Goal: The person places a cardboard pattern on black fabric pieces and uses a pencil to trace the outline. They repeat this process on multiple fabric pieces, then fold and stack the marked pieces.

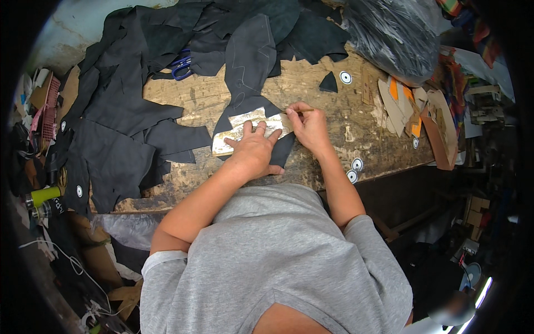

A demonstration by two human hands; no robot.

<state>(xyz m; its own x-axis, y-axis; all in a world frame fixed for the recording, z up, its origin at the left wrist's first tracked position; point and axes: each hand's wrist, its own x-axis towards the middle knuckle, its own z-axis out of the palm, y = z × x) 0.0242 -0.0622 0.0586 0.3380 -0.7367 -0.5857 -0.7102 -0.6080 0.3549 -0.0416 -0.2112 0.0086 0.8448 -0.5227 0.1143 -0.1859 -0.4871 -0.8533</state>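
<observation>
My left hand (pixel 253 151) lies flat with fingers spread, pressing a worn white pattern piece (pixel 223 143) down on black leather (pixel 283 149). This leather reaches away from me as a long strip (pixel 246 61) with thin pale lines drawn on it. At the pattern's right end, my right hand (pixel 310 129) is closed in a pinch round a thin, brownish, pencil-like stick (pixel 300 111). The stick's tip is close to the pattern's upper right edge; whether it touches the leather I cannot tell.
Black leather pieces (pixel 119 117) cover the table's left and far side, with blue-handled scissors (pixel 181 65) among them. A small black scrap (pixel 329 83) lies on the worn wooden table (pixel 339 119). Cardboard patterns (pixel 394 106) and a dark plastic bag (pixel 395 39) are at the right.
</observation>
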